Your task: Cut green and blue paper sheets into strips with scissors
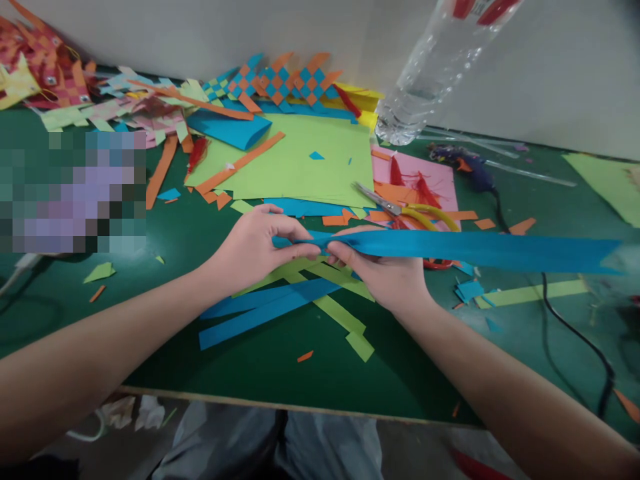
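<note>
A long blue paper strip (490,250) stretches from between my hands out to the right, its far end notched. My left hand (263,243) pinches its left end between thumb and fingers. Close beside it, my right hand (385,273) grips the strip with the thumb on top, where the paper looks creased. Both hands are raised a little over the table. Below them lie loose blue strips (265,310) and green strips (343,313). Just behind my right hand rest scissors with yellow handles (425,215).
Green paper sheets (305,160) lie behind my hands, with woven paper fish (277,83) along the wall. A water bottle (425,80) leans at the back. A glue gun (470,170) trails a black cable (570,327) on the right. Paper scraps are scattered around.
</note>
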{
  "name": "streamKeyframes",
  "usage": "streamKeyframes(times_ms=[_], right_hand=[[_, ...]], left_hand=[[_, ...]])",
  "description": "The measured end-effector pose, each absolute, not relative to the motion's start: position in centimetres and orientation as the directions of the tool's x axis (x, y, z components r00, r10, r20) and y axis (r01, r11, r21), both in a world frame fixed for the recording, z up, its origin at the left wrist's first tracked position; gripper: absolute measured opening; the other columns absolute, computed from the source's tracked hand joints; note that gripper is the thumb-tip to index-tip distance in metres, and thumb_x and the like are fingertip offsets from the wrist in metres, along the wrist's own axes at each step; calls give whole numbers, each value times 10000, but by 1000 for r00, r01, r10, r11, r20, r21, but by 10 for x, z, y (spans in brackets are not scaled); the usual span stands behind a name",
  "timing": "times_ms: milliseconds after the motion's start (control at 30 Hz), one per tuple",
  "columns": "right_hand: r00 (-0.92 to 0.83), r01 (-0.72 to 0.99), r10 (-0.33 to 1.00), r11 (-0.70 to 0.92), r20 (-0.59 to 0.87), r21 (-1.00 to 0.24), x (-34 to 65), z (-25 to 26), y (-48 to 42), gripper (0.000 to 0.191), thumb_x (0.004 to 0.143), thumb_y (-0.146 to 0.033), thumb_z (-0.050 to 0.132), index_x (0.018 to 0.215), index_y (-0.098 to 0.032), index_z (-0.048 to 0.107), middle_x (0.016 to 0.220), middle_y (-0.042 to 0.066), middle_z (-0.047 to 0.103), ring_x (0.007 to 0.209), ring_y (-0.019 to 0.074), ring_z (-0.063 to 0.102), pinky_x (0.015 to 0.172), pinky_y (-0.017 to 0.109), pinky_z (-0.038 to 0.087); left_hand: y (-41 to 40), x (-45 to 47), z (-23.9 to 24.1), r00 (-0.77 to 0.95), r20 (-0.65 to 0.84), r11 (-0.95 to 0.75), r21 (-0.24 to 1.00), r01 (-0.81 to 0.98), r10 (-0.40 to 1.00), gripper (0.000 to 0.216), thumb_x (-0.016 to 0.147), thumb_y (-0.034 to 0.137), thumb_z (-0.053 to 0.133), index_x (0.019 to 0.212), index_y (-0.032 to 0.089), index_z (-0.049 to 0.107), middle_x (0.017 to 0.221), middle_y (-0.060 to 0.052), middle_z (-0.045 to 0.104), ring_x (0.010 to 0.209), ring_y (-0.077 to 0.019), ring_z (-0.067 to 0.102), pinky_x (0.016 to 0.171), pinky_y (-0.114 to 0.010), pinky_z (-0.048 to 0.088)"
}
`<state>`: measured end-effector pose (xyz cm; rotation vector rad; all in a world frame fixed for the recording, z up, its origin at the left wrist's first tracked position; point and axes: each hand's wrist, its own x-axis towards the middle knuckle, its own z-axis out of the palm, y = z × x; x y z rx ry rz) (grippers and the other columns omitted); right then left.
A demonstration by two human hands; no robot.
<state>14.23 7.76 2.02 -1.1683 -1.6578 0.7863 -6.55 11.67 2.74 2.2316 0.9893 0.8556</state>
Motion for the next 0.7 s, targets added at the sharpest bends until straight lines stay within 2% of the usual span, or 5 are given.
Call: streamKeyframes(times_ms=[167,400,500,700], right_hand=[[-174,367,932,361,318,-857,145,18,79,157,891,-375,701,789,-260,736,732,-6,743,629,154,680,662,337,609],[-179,347,933,356,312,-867,144,19,80,116,880,-343,716,794,-265,719,733,-12,748,654,161,702,695,345,619],[-175,352,934,354,310,-867,144,20,81,109,867,-343,728,781,-280,708,717,-20,749,656,172,707,697,358,621],[-106,307,949,315,296,-898,146,21,81,90,833,-358,770,782,-309,715,678,-24,737,617,187,708,624,366,607]], left_hand=[[118,-66,25,524,353,-601,667,439,775,386,932,583,644,765,253,754,613,50,694,584,-132,617,1030,-457,466],[117,-66,25,518,370,-612,655,443,771,356,917,573,671,777,257,758,719,28,758,635,-151,662,1022,-483,474],[116,-66,24,513,365,-604,662,444,777,355,917,575,671,781,261,765,688,32,749,614,-151,658,1002,-479,487],[113,-65,26,456,336,-542,702,463,824,330,860,558,745,829,233,794,680,-2,741,712,-194,679,767,-368,556]])
